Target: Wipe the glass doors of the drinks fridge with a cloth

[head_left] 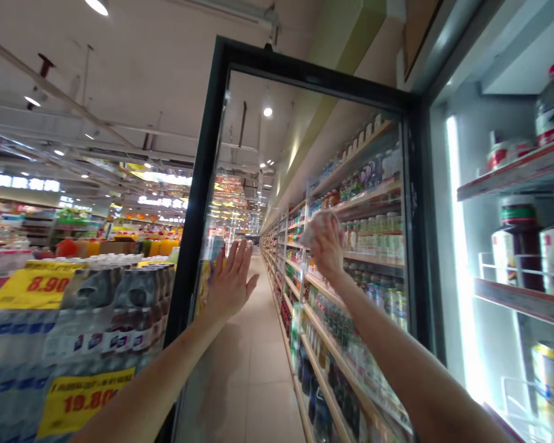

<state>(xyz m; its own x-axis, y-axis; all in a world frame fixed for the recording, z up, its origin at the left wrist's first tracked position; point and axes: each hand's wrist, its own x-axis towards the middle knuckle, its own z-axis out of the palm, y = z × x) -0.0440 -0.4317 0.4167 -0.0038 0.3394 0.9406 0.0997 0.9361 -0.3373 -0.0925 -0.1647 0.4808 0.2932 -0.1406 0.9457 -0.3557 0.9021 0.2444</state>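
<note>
A black-framed glass fridge door (240,147) stands swung open in front of me. My left hand (231,284) lies flat against the glass near its left edge, fingers stretched out and together. My right hand (327,247) is higher and to the right, pressing a crumpled white cloth (314,229) against the glass. Through the pane I see a long aisle and drink shelves (351,258).
The open fridge (517,246) on the right holds lit shelves of bottles and cans. Stacked bottled drinks (115,301) with yellow price signs (37,284) stand on the left. A tiled aisle floor (263,369) runs ahead.
</note>
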